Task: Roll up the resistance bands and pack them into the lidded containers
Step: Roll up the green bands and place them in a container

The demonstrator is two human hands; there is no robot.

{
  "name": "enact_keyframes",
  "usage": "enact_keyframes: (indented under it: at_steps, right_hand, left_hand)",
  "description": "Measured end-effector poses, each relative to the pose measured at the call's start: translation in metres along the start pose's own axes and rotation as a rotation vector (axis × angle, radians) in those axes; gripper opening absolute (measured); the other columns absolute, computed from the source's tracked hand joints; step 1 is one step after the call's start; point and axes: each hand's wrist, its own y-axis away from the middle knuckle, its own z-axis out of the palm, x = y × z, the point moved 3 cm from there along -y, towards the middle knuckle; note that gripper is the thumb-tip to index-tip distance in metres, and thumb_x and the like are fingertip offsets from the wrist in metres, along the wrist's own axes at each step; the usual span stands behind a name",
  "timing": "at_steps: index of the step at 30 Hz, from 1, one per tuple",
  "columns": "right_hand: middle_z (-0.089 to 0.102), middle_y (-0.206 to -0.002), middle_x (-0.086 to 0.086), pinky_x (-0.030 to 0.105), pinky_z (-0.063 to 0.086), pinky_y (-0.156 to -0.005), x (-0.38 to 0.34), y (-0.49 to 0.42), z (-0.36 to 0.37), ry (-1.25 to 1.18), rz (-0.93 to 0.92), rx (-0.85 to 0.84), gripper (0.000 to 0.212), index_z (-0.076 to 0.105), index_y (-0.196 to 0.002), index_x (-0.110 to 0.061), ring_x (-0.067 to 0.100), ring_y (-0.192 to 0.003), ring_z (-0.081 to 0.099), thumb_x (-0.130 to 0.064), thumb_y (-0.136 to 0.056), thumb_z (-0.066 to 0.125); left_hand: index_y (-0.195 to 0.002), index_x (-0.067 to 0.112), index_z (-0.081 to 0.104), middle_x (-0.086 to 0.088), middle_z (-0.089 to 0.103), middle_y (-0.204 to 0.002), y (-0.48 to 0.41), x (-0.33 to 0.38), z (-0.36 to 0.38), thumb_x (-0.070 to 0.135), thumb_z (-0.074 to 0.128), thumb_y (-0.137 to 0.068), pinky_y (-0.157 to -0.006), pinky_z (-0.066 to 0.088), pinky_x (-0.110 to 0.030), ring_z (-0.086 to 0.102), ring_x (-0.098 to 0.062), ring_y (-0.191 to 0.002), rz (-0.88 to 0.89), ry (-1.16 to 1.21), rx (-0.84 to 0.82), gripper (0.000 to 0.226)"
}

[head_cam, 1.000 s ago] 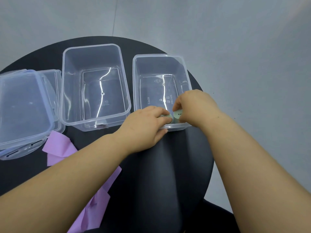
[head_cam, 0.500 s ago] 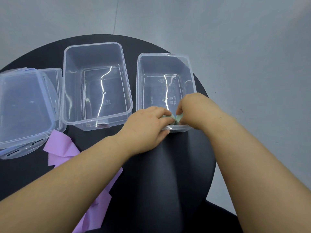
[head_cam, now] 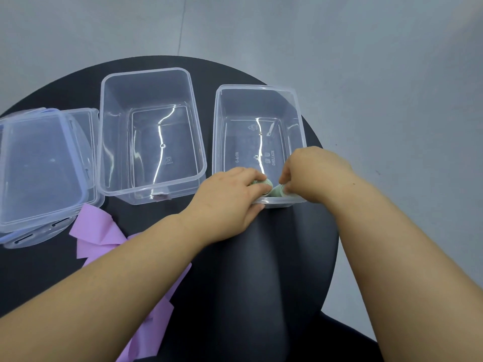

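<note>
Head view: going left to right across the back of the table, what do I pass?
Stack of clear lids → empty container → second container, where the left hand and right hand hold a green rolled band at its near end.

Left hand [head_cam: 227, 205], right hand [head_cam: 313, 173] grip green roll [head_cam: 270, 186], crowding near wall of right container [head_cam: 257, 87]; its far half open from above. Middle container [head_cam: 146, 71] open-topped. Lid stack [head_cam: 39, 165], purple band [head_cam: 94, 231] clutter table [head_cam: 274, 257] left; room between 2 forearms.
</note>
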Motion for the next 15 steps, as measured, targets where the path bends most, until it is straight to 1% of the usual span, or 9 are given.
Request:
enact_keyframes:
  at_steps: [1, 3, 7, 10, 12, 15]
  right_hand:
    - [0.064, -0.104, 0.001, 0.025, 0.041, -0.061, 0.0004, 0.0002, 0.0001, -0.012, 0.0, -0.009, 0.026, 0.067, -0.108, -0.023, 0.024, -0.086, 0.06, -0.014, -0.086, 0.058]
    - [0.064, -0.105, 0.001, 0.027, 0.041, -0.064, 0.0011, 0.0011, -0.0004, -0.031, 0.013, -0.005, 0.025, 0.067, -0.108, -0.023, 0.025, -0.087, 0.059, -0.015, -0.086, 0.057]
    - [0.063, -0.106, 0.002, 0.029, 0.044, -0.068, 0.0033, -0.0004, -0.0023, -0.114, 0.08, -0.008, 0.024, 0.067, -0.107, -0.023, 0.025, -0.092, 0.061, -0.016, -0.085, 0.062]
    - [0.063, -0.106, 0.002, 0.028, 0.042, -0.066, 0.0042, -0.0013, -0.0027, -0.151, 0.094, 0.005, 0.023, 0.067, -0.105, -0.022, 0.025, -0.093, 0.061, -0.016, -0.084, 0.063]
    - [0.062, -0.105, 0.002, 0.028, 0.042, -0.065, 0.0036, -0.0009, -0.0023, -0.147, 0.09, 0.026, 0.022, 0.066, -0.104, -0.021, 0.025, -0.092, 0.061, -0.015, -0.083, 0.064]
    - [0.062, -0.105, 0.002, 0.028, 0.043, -0.066, 0.0034, -0.0003, -0.0017, -0.136, 0.085, 0.044, 0.023, 0.065, -0.103, -0.021, 0.026, -0.093, 0.061, -0.014, -0.081, 0.066]
  left_hand:
    - [-0.102, 0.018, 0.07, 0.0, 0.068, -0.105, 0.0002, -0.0001, 0.0002, 0.036, 0.041, -0.08, -0.061, 0.052, -0.034, 0.067, -0.024, -0.09, 0.005, -0.008, 0.008, 0.04]
    - [-0.102, 0.018, 0.07, 0.001, 0.068, -0.104, 0.0001, 0.0001, 0.0007, 0.037, 0.039, -0.08, -0.061, 0.052, -0.033, 0.067, -0.023, -0.09, 0.006, -0.009, 0.011, 0.042]
    - [-0.103, 0.017, 0.07, 0.0, 0.068, -0.105, -0.0006, 0.0, 0.0013, 0.031, 0.055, -0.077, -0.063, 0.052, -0.035, 0.067, -0.025, -0.091, -0.005, 0.004, 0.01, 0.033]
    - [-0.103, 0.016, 0.07, -0.001, 0.068, -0.106, -0.0011, -0.0004, 0.0016, 0.029, 0.056, -0.076, -0.064, 0.052, -0.036, 0.066, -0.026, -0.092, -0.014, 0.01, 0.004, 0.033]
    - [-0.103, 0.017, 0.07, -0.001, 0.068, -0.106, -0.0009, -0.0003, 0.0016, 0.032, 0.051, -0.079, -0.064, 0.052, -0.036, 0.067, -0.026, -0.091, -0.015, 0.007, 0.005, 0.034]
    - [-0.103, 0.018, 0.069, 0.0, 0.068, -0.107, -0.0007, 0.0002, 0.002, 0.037, 0.039, -0.08, -0.064, 0.053, -0.036, 0.066, -0.025, -0.09, -0.014, 0.008, -0.004, 0.043]
